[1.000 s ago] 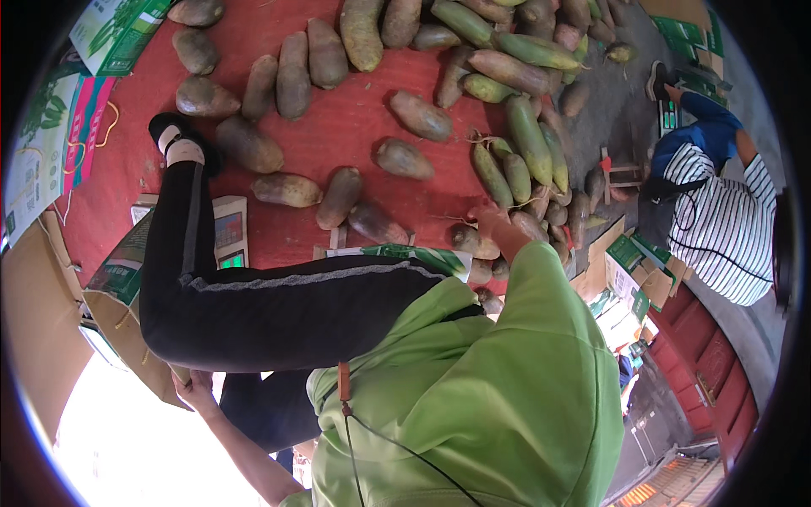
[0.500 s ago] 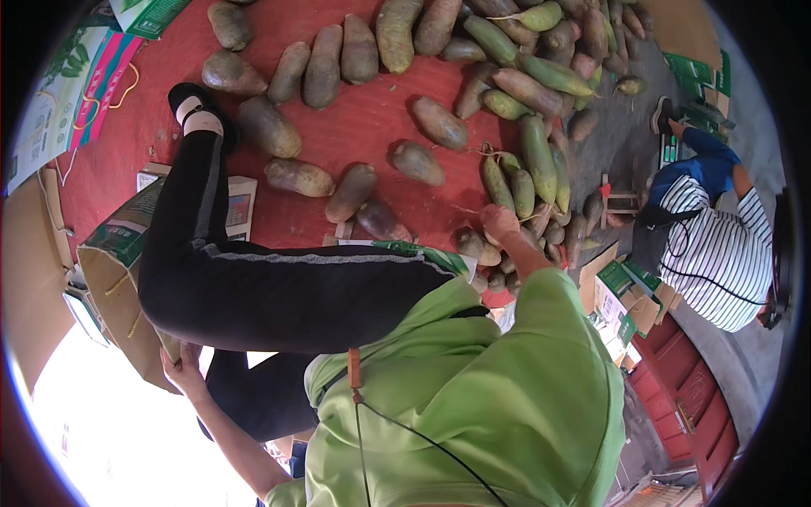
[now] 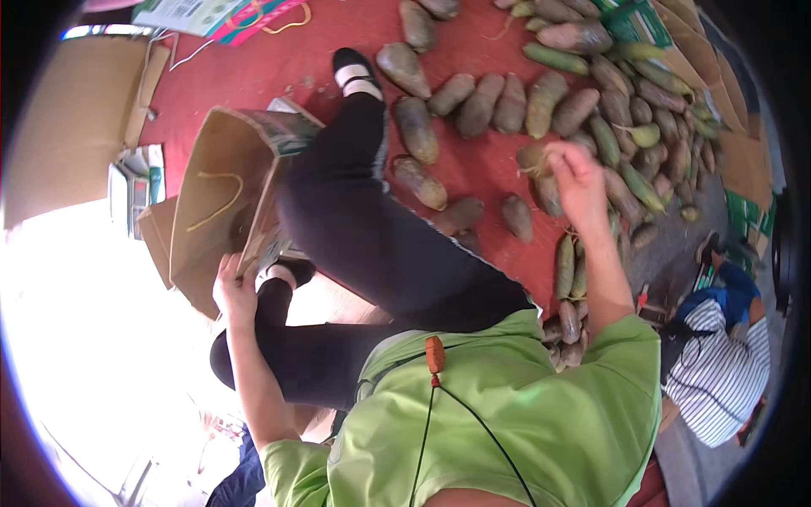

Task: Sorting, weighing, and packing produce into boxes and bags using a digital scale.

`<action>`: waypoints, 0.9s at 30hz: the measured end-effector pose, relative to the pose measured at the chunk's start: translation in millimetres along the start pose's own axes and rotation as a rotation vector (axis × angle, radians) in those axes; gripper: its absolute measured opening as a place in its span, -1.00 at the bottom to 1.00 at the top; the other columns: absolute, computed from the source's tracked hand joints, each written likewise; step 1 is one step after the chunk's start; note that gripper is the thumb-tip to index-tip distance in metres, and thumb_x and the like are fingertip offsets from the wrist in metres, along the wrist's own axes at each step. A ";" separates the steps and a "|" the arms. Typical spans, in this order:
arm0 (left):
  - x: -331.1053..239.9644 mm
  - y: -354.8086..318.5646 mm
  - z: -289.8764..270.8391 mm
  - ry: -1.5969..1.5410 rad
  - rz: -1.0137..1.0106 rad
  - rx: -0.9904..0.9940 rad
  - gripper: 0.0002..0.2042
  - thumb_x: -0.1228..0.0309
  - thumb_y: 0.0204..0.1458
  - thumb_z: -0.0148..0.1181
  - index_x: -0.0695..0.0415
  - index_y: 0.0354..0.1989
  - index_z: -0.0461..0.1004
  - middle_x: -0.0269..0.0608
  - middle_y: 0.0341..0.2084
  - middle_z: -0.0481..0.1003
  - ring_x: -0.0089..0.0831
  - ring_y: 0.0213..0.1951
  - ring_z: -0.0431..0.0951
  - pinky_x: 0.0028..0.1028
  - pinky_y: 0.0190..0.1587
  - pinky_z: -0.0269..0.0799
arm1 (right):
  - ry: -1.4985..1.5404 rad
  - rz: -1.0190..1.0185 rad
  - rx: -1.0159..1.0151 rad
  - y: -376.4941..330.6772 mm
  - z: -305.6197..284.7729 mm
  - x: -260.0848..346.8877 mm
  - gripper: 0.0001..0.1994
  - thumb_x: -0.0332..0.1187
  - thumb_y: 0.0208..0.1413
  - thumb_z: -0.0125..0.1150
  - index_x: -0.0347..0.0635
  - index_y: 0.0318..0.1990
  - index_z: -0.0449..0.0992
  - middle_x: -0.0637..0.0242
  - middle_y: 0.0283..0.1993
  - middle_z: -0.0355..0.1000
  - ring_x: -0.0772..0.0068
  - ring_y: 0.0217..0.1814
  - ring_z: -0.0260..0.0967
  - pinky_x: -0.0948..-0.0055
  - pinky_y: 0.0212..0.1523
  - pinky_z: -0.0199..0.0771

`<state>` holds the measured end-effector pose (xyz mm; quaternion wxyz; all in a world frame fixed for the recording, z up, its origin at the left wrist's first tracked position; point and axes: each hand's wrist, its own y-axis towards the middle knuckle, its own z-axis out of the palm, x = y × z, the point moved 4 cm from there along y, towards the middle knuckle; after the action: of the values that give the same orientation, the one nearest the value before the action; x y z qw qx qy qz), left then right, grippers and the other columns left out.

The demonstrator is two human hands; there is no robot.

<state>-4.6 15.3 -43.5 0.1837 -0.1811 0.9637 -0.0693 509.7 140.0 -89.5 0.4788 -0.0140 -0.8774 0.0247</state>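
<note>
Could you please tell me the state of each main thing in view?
Brown cardboard carton: open.
Yellow cord handle: looped, slack.
Left bare hand: closed on the carton's edge.
Right bare hand: curled, grip unclear.
Oblong brown and green root vegetables: mostly lying loose.

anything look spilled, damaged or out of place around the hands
Nothing looks clearly damaged or spilled. The vegetables lie loose on the red floor covering, some roughly side by side and others bunched toward the right. The open cardboard box, held at its edge by the left hand, shows no obvious tear.
</note>
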 end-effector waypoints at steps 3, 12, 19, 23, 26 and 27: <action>-6.5 -3.4 -9.0 0.047 0.044 -0.100 -0.80 0.56 -0.19 0.19 0.14 -0.31 0.47 -0.15 -0.45 0.40 -0.11 -0.36 0.48 -0.33 -0.32 0.38 | 0.124 -0.196 -0.021 47.0 10.2 100.9 -0.87 -0.51 0.10 0.05 -0.26 -0.25 0.51 0.25 -0.31 0.45 0.42 -0.24 0.40 0.53 -0.17 0.36; -6.4 -4.2 -12.1 0.110 0.045 -0.018 -0.87 0.42 -0.10 0.17 0.08 -0.34 0.46 -0.18 -0.41 0.40 -0.06 -0.32 0.47 -0.22 -0.32 0.37 | 0.448 -0.690 0.131 85.0 139.3 316.2 -0.87 -0.46 -0.04 0.09 -0.19 -0.35 0.57 0.18 -0.41 0.49 0.29 -0.36 0.45 0.39 -0.34 0.44; -3.0 1.1 -7.4 0.116 0.062 -0.028 -0.82 0.43 -0.11 0.16 0.07 -0.28 0.47 -0.18 -0.38 0.42 -0.08 -0.29 0.48 -0.24 -0.29 0.39 | 0.387 -0.627 0.514 85.5 205.3 284.6 -0.82 -0.33 0.01 0.14 -0.22 -0.31 0.58 0.20 -0.42 0.53 0.44 -0.36 0.49 0.48 -0.29 0.43; 0.7 -2.0 -10.2 0.146 0.083 -0.078 -0.81 0.37 -0.05 0.14 0.12 -0.25 0.47 -0.10 -0.35 0.44 -0.05 -0.28 0.49 -0.26 -0.29 0.38 | 0.359 -0.378 0.620 94.0 124.5 205.6 -0.81 -0.38 0.08 0.08 -0.21 -0.21 0.56 0.34 -0.32 0.52 0.57 -0.34 0.43 0.55 -0.33 0.39; 6.7 8.4 -5.3 0.180 0.065 0.005 -0.76 0.33 -0.03 0.14 0.18 -0.22 0.48 -0.04 -0.27 0.47 -0.02 -0.24 0.49 -0.26 -0.22 0.39 | 0.284 -0.088 0.568 78.5 61.2 108.1 -0.80 -0.38 0.12 0.06 -0.18 -0.13 0.51 0.42 -0.30 0.47 0.61 -0.34 0.36 0.60 -0.33 0.37; 14.9 9.6 -2.9 0.179 0.044 0.012 -0.74 0.32 -0.04 0.15 0.21 -0.21 0.48 0.00 -0.25 0.47 -0.01 -0.22 0.50 -0.25 -0.20 0.39 | 0.244 0.028 0.525 68.0 43.7 71.9 -0.80 -0.38 0.13 0.05 -0.18 -0.12 0.49 0.43 -0.30 0.47 0.62 -0.35 0.35 0.60 -0.33 0.36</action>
<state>-21.7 18.9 -47.7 0.0995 -0.1518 0.9795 -0.0870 434.0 210.1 -56.6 0.5677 0.0955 -0.7767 0.2556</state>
